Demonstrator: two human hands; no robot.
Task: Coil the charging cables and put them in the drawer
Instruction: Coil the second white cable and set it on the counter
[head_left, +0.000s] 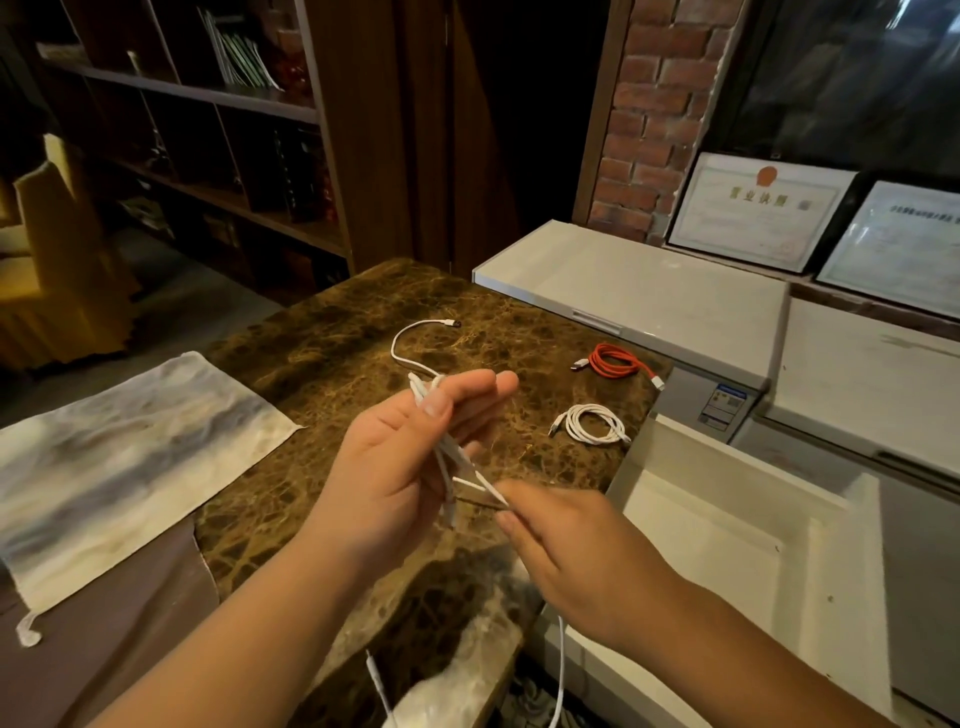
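Note:
My left hand (402, 467) holds several loops of a white charging cable (448, 457) against its palm, thumb pressed on the top of the loops. My right hand (566, 551) pinches a strand of the same cable just below the loops; the loose end hangs down past the counter edge. One plug end of the cable still trails on the marble counter (332, 374). A coiled red cable (615, 361) and a coiled white cable (592, 423) lie at the counter's right side. The white drawer (727, 545) stands open to the right of the counter.
A pale cloth bag (119, 452) lies on the counter's left part. White chest freezers (649, 291) stand behind and right of the drawer, with framed certificates (758, 208) above. Wooden shelves (218, 156) fill the left background.

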